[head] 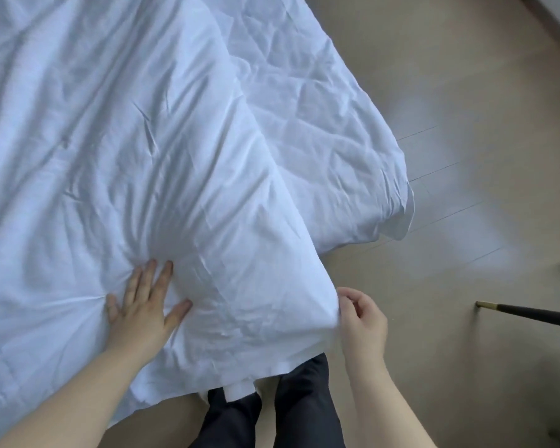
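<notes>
A white duvet [126,140] fills the left and centre of the view, spread wide and heavily creased, with folds fanning outward from low in the frame. Near its lower left part, the left hand [143,305] lies flat on the cloth, palm down, fingers straight and spread, thumb pointing right; it presses on the fabric and grasps nothing. Wrinkles gather around its fingertips. The bare forearm runs from the bottom left corner up to it.

Further right, a thick fold of the duvet runs diagonally from the top centre toward the bottom, and the cover's loose edge hangs down over the person's dark trousers [304,412] at the bottom centre. Beyond that fold, another corner of the duvet droops toward the beige floor [466,76].

Just right of the hanging edge, the right hand [362,318] pinches the side of the cloth, fingers curled around the hem; how much fabric sits inside the grip is hard to make out, as the hand partly hides it.

At the far right, a dark furniture leg with a brass tip [524,314] crosses above the floor.
</notes>
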{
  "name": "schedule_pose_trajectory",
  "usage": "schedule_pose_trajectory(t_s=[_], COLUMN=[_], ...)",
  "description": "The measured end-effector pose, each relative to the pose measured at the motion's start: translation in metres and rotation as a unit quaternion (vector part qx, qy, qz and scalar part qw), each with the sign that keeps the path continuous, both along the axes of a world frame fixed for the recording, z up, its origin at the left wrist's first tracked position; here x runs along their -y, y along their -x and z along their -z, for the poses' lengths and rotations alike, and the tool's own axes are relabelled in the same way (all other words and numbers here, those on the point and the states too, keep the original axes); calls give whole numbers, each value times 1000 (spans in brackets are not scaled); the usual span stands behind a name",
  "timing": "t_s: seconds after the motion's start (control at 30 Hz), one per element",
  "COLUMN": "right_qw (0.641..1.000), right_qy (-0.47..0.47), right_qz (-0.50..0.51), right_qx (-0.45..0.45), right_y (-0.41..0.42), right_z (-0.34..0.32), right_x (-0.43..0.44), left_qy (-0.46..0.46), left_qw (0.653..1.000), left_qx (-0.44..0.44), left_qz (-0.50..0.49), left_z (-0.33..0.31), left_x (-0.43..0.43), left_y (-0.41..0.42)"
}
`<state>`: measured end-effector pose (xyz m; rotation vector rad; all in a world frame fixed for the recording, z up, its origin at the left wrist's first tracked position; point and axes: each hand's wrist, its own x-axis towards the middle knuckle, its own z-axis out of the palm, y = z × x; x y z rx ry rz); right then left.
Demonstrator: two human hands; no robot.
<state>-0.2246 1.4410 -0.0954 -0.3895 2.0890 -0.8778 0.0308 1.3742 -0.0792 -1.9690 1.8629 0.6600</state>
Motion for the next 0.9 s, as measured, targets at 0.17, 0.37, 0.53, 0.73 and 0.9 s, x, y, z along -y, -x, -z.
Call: schedule_pose_trajectory(t_s=[0.17, 0.37, 0.53, 0.73, 0.9], right_qw=[986, 946, 813, 701, 892], right_qy=[-152, -140, 304, 167, -166], right_qz=[-61, -148, -326, -548, -365], right_qx=[-7, -253, -374, -423, -210], right_y=[-7, -13, -156, -146, -39], right_z=[30, -7, -34, 17, 26], right_x=[-2, 95, 127, 100, 48], left_qy=[-5, 60, 74, 138, 162], left_qw=[999, 997, 993, 987, 979], left_qx=[-2, -16, -34, -69, 2], left_qz=[40, 55, 84, -34, -126], left_z=[-1, 15, 21, 27, 23], left_x=[-8, -12, -19, -34, -51], left_y=[-13, -24, -47, -106, -159])
